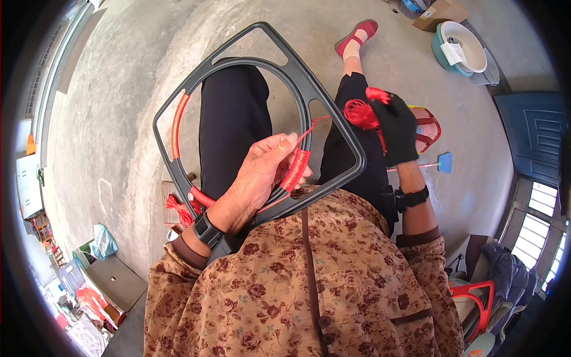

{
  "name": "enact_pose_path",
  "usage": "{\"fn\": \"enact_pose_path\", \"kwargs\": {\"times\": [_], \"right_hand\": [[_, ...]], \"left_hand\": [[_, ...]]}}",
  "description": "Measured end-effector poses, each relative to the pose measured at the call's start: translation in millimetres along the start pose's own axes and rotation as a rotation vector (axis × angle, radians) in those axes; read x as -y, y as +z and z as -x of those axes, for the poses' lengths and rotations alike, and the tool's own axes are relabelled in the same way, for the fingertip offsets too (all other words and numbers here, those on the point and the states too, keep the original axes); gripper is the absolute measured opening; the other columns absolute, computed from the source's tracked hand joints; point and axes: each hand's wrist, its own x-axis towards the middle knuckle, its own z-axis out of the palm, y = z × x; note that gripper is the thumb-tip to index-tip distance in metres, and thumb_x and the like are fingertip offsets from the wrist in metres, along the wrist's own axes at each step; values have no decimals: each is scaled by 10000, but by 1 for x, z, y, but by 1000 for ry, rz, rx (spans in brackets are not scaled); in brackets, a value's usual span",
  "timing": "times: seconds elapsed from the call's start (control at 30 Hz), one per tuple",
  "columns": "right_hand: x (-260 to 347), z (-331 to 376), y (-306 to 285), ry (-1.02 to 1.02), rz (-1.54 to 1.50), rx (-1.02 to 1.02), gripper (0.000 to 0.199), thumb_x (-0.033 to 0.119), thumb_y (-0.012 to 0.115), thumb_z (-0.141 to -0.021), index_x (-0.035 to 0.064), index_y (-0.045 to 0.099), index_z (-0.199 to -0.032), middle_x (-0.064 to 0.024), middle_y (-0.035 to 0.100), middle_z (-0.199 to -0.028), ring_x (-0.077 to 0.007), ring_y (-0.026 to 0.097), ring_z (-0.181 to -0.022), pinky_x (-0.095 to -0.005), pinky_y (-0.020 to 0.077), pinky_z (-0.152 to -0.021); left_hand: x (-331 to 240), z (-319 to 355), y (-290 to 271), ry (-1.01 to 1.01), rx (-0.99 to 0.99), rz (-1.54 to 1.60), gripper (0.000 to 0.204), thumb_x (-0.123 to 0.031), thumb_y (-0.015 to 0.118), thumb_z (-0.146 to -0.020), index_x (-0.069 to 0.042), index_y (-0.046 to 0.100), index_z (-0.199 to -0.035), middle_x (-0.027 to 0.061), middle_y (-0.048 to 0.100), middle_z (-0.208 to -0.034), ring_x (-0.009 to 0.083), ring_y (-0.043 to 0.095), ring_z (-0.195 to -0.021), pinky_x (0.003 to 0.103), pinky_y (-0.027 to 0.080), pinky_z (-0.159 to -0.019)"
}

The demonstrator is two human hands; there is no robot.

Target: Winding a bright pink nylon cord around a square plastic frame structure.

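Observation:
A black plastic frame (326,98), square outside with a round ring inside, rests tilted over my lap. Red cord is wound tightly round parts of it: a coil (295,171) at the ring's lower right, another band (180,126) on the left side, and a shorter one (203,197) at the lower left. My left hand (264,159), bare, pinches the red cord just above the lower-right coil, its fingers partly behind the ring. To the right of the frame, my right hand (397,128), in a black glove, is closed on a looped bundle of red cord (361,113).
More red cord (181,209) lies left of my lap. On the floor at right are a yellow-and-red item (427,128) and a blue fly swatter (444,162). Farther off stand basins (461,47) and a cardboard box (440,14). A red chair (476,303) is at lower right.

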Motion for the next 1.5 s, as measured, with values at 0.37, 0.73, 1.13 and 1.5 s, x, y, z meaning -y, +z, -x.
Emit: {"fn": "enact_pose_path", "kwargs": {"times": [0.37, 0.73, 1.13, 1.5], "right_hand": [[100, 31, 30, 261, -936, 586, 366, 110, 649, -888, 19, 553, -1229, -35, 626, -1055, -95, 577, -912, -257, 477, -805], [95, 19, 10, 421, -817, 823, 286, 126, 660, -890, 18, 604, -1149, -19, 650, -1004, -77, 586, -836, -244, 495, -721], [-19, 76, -62, 769, -660, 262, 226, 157, 649, -876, 31, 620, -1062, 13, 625, -865, -105, 592, -767, -285, 486, -716], [-73, 79, -64, 507, -124, 80, 283, 226, 705, -849, 7, 641, -1017, -84, 680, -874, -184, 649, -791, -309, 503, -706]], "left_hand": [[10, 3, 1, 12, 65, -19, 172, -194, 653, -923, -25, 642, -952, 93, 689, -832, 140, 655, -652, 246, 532, -547], [13, -6, -5, -1, 120, -151, 236, -241, 623, -952, -8, 661, -957, 84, 691, -743, 116, 651, -616, 236, 533, -561], [6, -6, -5, 3, 36, -117, 256, -315, 636, -938, -59, 626, -922, 68, 673, -724, 112, 613, -567, 232, 511, -561], [1, -8, -2, -30, 20, 19, 187, -251, 630, -935, -66, 604, -936, 101, 677, -709, 154, 638, -552, 256, 531, -511]]}}
